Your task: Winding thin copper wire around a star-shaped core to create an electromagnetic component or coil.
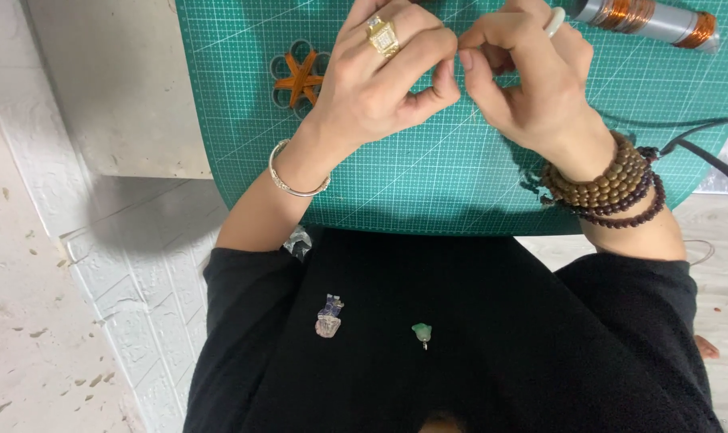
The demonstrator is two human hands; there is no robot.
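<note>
White textured flooring shows at the left, and nearest the camera a black garment (492,337) carries a small blue-and-clear pendant (329,316) and, to its right, a green pendant (421,333). Beyond them a green grid cutting mat (428,180) covers the worktop, and over it the left hand (376,84), with a gold ring and a silver bangle, meets the right hand (532,80), which wears brown bead bracelets; each grip is pinched together at thumb and forefinger, the tips nearly touching, though whatever they pinch is too small to tell. Farther on, an orange star-shaped piece (300,78) in a grey flower-shaped ring lies just beside the left hand, and a grey cylinder wound with copper wire (645,18) lies at the mat's far right.
</note>
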